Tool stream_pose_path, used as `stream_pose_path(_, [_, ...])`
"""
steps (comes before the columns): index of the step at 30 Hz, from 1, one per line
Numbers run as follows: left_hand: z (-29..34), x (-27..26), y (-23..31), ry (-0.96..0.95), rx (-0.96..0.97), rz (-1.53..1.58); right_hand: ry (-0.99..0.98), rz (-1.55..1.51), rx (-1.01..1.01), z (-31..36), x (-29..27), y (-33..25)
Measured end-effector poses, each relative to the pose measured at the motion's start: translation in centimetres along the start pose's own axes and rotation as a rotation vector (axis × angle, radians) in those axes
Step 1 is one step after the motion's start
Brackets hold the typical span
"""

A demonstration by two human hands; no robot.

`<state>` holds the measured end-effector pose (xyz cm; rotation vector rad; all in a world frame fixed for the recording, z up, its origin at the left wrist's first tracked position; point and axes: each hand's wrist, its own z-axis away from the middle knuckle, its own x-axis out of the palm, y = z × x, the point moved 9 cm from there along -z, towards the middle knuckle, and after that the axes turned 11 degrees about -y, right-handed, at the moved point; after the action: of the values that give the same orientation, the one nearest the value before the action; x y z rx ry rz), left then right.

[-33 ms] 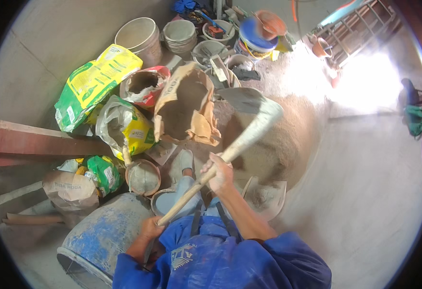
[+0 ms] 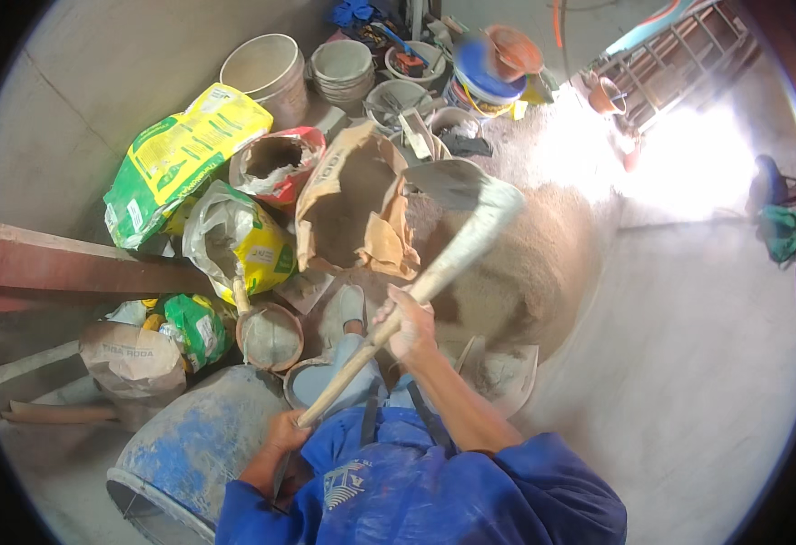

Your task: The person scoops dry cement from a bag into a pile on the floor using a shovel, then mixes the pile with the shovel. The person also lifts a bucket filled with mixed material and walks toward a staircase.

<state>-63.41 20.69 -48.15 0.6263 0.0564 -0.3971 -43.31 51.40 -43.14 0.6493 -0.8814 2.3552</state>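
My left hand (image 2: 285, 434) is wrapped round the lower end of a long wooden hoe handle (image 2: 351, 371), close to my waist. Farther up the same shaft, my right hand (image 2: 410, 331) grips it, its fingers curled round the wood. The hoe's wide, dusty blade (image 2: 450, 184) is raised at the far end, beside an open brown paper sack (image 2: 348, 236). Beneath and to the right of the blade lies a heap of brown sand (image 2: 557, 263), partly hidden by the hoe.
Left of the paper sack stand open red (image 2: 305, 168) and yellow-green bags (image 2: 269, 259). Several buckets (image 2: 341, 71) line the back. A blue drum (image 2: 193, 450) lies at my left, near a small round container (image 2: 271, 336). A shovel-like pan (image 2: 499, 377) rests by my feet.
The hoe's head has shifted slightly left and lower, and my right hand has moved a little left with the shaft. My left hand has stayed almost in place.
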Motion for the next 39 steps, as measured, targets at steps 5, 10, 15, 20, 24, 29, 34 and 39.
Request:
stream_pose_path(5, [-0.4,-2.5,0.8,-0.039,-0.075,0.308,-0.014,0.257,0.022,-5.7,7.6,2.9])
stream_pose_path(10, [-0.5,-4.5,0.6,-0.047,-0.157,0.347,0.018,0.364,0.140,-10.2,8.8,6.9])
stream_pose_path(15, [-4.6,-4.9,-0.8,-0.048,-0.107,0.286,0.041,0.443,0.056,-14.5,9.3,7.4])
stream_pose_path(20, [-6.0,-4.7,-1.9,-0.044,-0.056,0.330,0.023,0.461,0.080,-14.3,9.4,7.5])
stream_pose_path(24, [-5.8,-5.6,-2.8,-0.032,-0.046,0.320,-0.004,0.425,0.080,-14.4,9.1,8.1])
stream_pose_path(29, [-7.8,-7.3,-1.9,-0.076,0.069,0.137,0.263,0.494,0.020,-16.7,5.5,6.9])
stream_pose_path(34, [-10.5,-8.2,0.9,-0.108,0.062,0.264,0.252,0.569,0.002,-21.3,2.9,5.3])
stream_pose_path(39, [-5.4,-7.8,3.3,-0.175,-0.149,0.391,0.148,0.433,0.127,-25.7,-0.9,8.7])
